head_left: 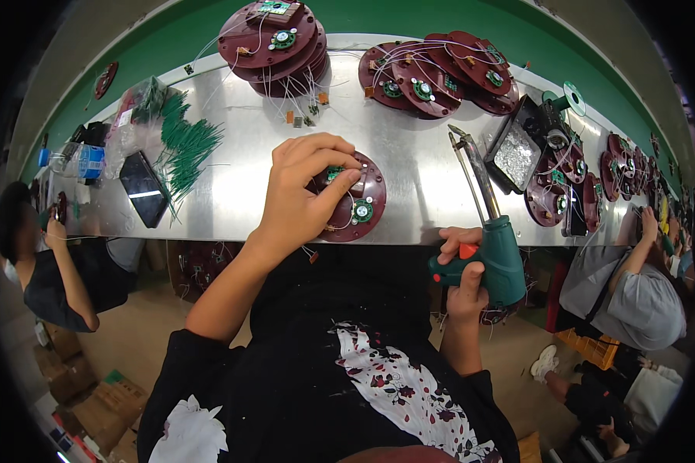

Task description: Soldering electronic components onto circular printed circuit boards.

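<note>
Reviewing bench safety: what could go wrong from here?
If hot, the tip of the green soldering gun in the right hand might scorch the disc pile, which it sits near in this view. The left hand, over the maroon disc, could be burned if the tip swung across. Wires trailing from the tall disc stack might snag.

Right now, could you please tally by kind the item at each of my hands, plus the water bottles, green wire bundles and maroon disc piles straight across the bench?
Soldering gun in the right hand: 1
Maroon disc under the left hand: 1
Water bottle: 1
Green wire bundle: 1
Maroon disc piles, left pile and right pile: 2
Total: 6
</note>
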